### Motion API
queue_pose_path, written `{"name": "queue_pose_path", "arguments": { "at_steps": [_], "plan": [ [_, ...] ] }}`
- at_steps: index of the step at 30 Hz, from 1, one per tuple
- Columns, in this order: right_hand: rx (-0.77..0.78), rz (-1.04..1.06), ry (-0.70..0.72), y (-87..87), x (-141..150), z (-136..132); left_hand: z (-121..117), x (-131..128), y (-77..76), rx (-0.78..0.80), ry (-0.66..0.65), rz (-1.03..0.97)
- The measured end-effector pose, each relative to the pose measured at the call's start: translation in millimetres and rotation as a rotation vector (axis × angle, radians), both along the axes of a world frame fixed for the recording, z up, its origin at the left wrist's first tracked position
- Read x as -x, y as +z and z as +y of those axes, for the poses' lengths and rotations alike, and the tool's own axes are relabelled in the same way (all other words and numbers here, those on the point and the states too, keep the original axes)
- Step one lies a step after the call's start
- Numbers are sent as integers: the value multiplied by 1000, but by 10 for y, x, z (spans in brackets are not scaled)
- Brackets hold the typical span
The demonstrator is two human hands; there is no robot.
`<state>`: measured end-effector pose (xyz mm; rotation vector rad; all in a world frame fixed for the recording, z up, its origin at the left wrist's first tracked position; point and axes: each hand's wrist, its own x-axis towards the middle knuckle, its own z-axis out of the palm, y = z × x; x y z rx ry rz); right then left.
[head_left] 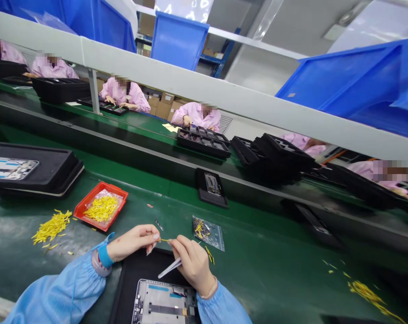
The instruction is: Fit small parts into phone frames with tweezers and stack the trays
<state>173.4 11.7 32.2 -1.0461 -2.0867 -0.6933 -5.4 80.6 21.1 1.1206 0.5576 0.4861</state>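
A thin yellow strip [164, 240] is stretched between my two hands. My left hand [136, 240] pinches one end between thumb and fingers. At the other end, the fingertips of my right hand [192, 261] are closed at the strip, and the same hand holds pale tweezers [169, 268] that point down and left. Below both hands lies a silver phone frame [163, 302] with blue strips and a dark ribbon, in a black tray [128, 281]. My right hand and sleeve cover part of the frame's right side.
Left of my hands are a red bin [117, 213] of yellow strips and a loose yellow pile [52, 227]. A zip bag [215, 236] lies beyond my right hand. Farther off are a belt tray [204, 196], stacked black trays [35, 173], and people in pink [197, 114] across the line.
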Motion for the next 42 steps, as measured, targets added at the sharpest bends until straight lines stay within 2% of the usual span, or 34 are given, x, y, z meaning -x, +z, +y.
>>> {"name": "queue_pose_path", "arguments": {
  "at_steps": [6,9,13,16,18,21,25,28,32,35,38,42],
  "plan": [
    [21,-67,45,52,54,106,61,142,26,-121,-40,19],
    [96,-75,20,79,152,157,68,216,56,-246,54,73],
    [246,-65,-50,111,346,244,70,290,55,-668,306,223],
    [333,-49,-61,124,467,334,88,343,18,-973,369,304],
    [363,-35,-42,130,522,400,102,381,-6,-1105,384,369],
    [351,-30,-5,134,582,503,119,435,-24,-1220,434,464],
    [295,-54,49,158,647,672,170,514,-28,-1249,534,489],
    [357,124,70,220,717,850,252,614,-27,-1221,644,548],
    [573,476,98,280,895,1143,378,785,-36,-1099,863,664],
    [805,561,83,222,1069,1343,445,886,-61,-938,996,701],
    [906,599,76,112,1196,1477,477,934,-82,-857,1014,711],
    [965,681,142,45,1224,1526,476,919,-68,-864,965,673]
  ]
}}
